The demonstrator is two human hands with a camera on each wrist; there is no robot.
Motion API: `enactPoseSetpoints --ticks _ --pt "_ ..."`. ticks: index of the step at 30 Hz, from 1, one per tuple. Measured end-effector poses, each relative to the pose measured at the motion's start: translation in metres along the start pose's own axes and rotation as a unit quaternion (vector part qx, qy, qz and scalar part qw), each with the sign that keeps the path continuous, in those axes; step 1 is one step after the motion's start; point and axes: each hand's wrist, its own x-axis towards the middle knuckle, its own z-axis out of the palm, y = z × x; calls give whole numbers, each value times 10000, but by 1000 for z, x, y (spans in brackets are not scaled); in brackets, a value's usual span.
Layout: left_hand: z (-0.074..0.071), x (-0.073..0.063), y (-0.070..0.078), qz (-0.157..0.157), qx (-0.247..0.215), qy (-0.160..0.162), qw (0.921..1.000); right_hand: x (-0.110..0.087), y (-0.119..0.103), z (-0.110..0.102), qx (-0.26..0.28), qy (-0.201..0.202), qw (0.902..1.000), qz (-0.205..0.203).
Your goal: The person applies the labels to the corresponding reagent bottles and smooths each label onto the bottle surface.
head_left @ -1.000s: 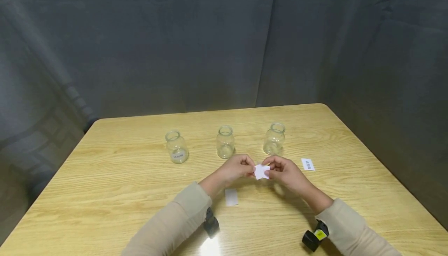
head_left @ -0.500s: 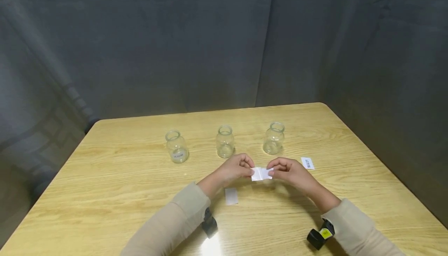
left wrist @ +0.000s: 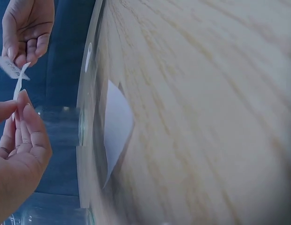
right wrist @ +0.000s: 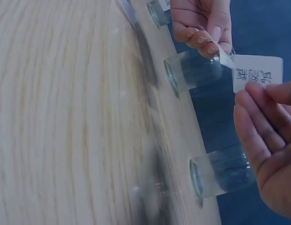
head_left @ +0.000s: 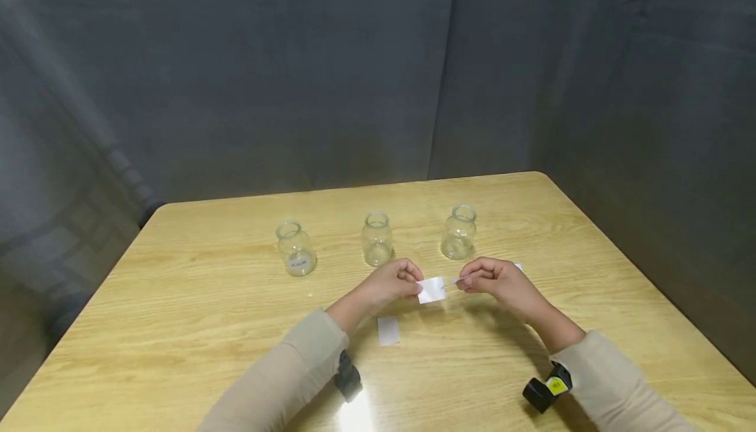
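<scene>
While left hand (head_left: 390,284) pinches paper (head_left: 433,290), right hand (head_left: 501,283) pinches printed label (right wrist: 257,72).

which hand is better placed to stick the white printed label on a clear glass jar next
Probably the right hand: it pinches the rectangular white printed label near the rightmost clear round glass jar, while the left hand holds white rectangular paper.

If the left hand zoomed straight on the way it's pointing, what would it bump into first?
Beyond its own white paper, the left hand would probably meet the printed label held by the right hand, though depth is hard to judge.
</scene>
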Motion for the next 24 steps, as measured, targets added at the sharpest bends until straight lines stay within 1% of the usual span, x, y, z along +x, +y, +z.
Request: enactPoseSetpoints --ticks 4,6,9,11,14,18,22,24 --pt "0 0 2 4 -78 -29 10000 2 -1 2 -148 482 9987 3" --pt "1 0 3 44 -69 -46 10000 5 -2 4 -218 568 9981 -7" --pt "4 -1 4 87 9 -132 9999 10 -2 9 -79 520 9986 -35" --pt "5 -3 3 88 -8 -200 9998 13 -3 13 74 433 9990 -26" --pt "4 -4 3 84 -13 -281 9996 17 -3 18 179 408 9990 15" --pt "1 -4 5 125 61 -169 9998 20 -4 24 213 348 9992 -48" --pt "-3 -4 6 131 -70 -17 9999 22 -5 28 329 261 9991 -88" --pt "-4 -4 7 155 -191 2 9997 23 -5 29 359 258 9990 -59"
